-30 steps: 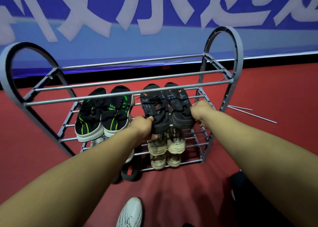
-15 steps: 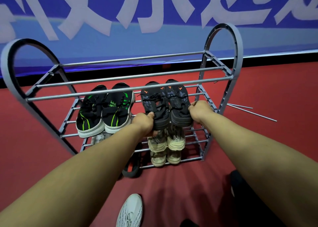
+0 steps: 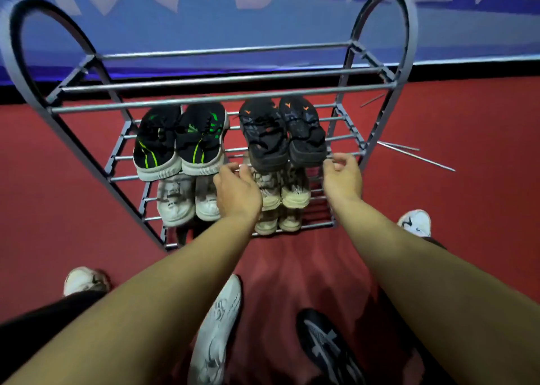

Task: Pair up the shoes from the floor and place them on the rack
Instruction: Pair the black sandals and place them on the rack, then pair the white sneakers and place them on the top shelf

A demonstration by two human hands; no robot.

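A grey metal shoe rack (image 3: 222, 101) stands ahead on the red floor. On its second shelf a black pair with orange marks (image 3: 282, 133) rests on the right and a black pair with green stripes (image 3: 179, 142) on the left. My left hand (image 3: 237, 190) and my right hand (image 3: 342, 175) hover just in front of the black-orange pair's heels, fingers loosely curled and holding nothing. White sneakers (image 3: 187, 200) and beige pairs (image 3: 282, 196) fill the lower shelves. On the floor near me lie a white shoe (image 3: 216, 332) and a black shoe (image 3: 330, 346).
A blue banner with white lettering (image 3: 263, 19) hangs behind the rack. Loose metal rods (image 3: 415, 155) lie on the floor to the right. White shoes show at the left (image 3: 84, 281) and right (image 3: 415, 222) beside my legs.
Both hands let go of the black-orange pair and pulled back from its heels. The view tilted down, so the floor shoes near me came into sight.
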